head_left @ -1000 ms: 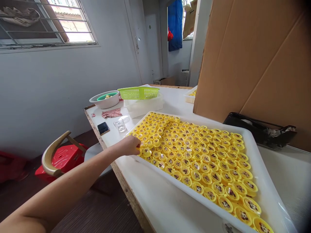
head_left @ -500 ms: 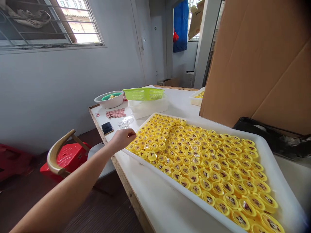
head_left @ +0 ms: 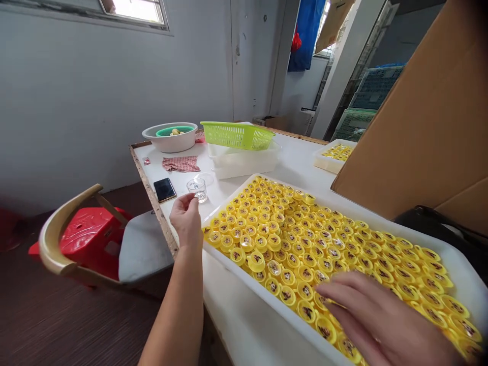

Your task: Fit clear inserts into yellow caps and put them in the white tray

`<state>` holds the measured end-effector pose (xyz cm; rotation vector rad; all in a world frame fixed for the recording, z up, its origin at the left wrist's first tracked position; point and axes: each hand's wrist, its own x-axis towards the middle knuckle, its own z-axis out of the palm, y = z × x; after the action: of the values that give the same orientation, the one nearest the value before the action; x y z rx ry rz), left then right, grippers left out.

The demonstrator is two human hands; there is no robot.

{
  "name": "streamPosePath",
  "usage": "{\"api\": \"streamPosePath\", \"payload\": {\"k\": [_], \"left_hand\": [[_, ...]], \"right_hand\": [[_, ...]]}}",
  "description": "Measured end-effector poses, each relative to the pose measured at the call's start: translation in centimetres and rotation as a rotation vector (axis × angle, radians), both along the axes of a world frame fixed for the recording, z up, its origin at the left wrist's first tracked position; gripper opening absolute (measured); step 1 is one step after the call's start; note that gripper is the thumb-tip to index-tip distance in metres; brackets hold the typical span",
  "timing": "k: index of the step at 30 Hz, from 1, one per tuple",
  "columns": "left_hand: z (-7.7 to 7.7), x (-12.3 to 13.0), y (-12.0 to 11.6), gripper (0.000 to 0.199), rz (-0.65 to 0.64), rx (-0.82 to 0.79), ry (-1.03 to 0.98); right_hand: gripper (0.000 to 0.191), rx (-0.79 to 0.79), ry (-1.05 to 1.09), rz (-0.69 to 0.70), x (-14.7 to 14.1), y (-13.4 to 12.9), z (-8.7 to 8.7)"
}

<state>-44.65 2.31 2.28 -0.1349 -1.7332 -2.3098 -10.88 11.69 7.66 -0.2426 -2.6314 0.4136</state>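
Observation:
A white tray (head_left: 280, 307) full of yellow round pieces (head_left: 263, 241), each with a small printed picture on its face, lies across the table. By the tray's left corner, my left hand (head_left: 185, 218) is raised with thumb and fingertips pinched together. Whatever is in that pinch is too small or hidden to name. Just beyond the fingertips stands a small clear glass (head_left: 197, 191) with dark markings. Over the near right part of the tray hovers my right hand (head_left: 385, 317), slightly blurred, its fingers stretched out and nothing visible in them.
A phone (head_left: 164, 189) and a checked cloth (head_left: 181, 163) lie at the table's left. Behind are a basin (head_left: 173, 144) and a lime basket (head_left: 236, 136) on a white bin (head_left: 244, 163). A cardboard sheet (head_left: 423, 127) rises at right. A wooden-armed chair (head_left: 147, 249) stands left.
My left hand has moved from the tray's left edge to in front of the glass, with its fingers pinched. My right hand has come into view over the tray. The view has shifted.

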Motion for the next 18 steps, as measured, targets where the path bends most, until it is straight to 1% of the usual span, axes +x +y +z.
{"api": "streamPosePath", "payload": {"k": [1,2,4,6,9,10,12,14,18], "left_hand": [[-0.3,-0.4,-0.2,0.019,0.011,0.038,-0.042],[-0.5,-0.9,-0.4,0.018,0.021,0.075,-0.085],[-1.0,-1.8,-0.9,0.016,0.024,0.143,-0.157],[-1.3,-2.3,-1.5,0.017,-0.013,0.204,-0.211],[-1.4,-2.5,-2.5,0.016,-0.109,0.285,-0.297],[-1.4,-2.6,-2.9,0.014,-0.111,0.326,-0.336],[-1.5,-2.9,-3.4,0.007,-0.056,0.412,-0.422],[-1.8,-3.2,-3.7,0.005,0.012,0.459,-0.497],[-2.8,-3.5,-3.2,0.011,0.036,0.411,-0.537]], "right_hand": [[0.023,-0.012,-0.076,0.087,-2.0,-0.2,0.4],[0.026,-0.020,-0.096,0.126,-4.0,-0.4,0.7],[0.026,-0.041,-0.149,0.159,-7.4,-0.8,0.5],[0.023,-0.060,-0.201,0.149,-9.6,-1.1,-0.3],[0.023,-0.072,-0.282,0.120,-10.7,-0.9,-1.8],[0.024,-0.073,-0.300,0.112,-10.7,-0.8,-2.2],[0.024,-0.082,-0.322,0.102,-10.7,-0.5,-2.9],[0.024,-0.098,-0.326,0.087,-10.7,-0.4,-3.3],[0.017,-0.091,-0.311,0.068,-11.1,-0.5,-3.7]]}}
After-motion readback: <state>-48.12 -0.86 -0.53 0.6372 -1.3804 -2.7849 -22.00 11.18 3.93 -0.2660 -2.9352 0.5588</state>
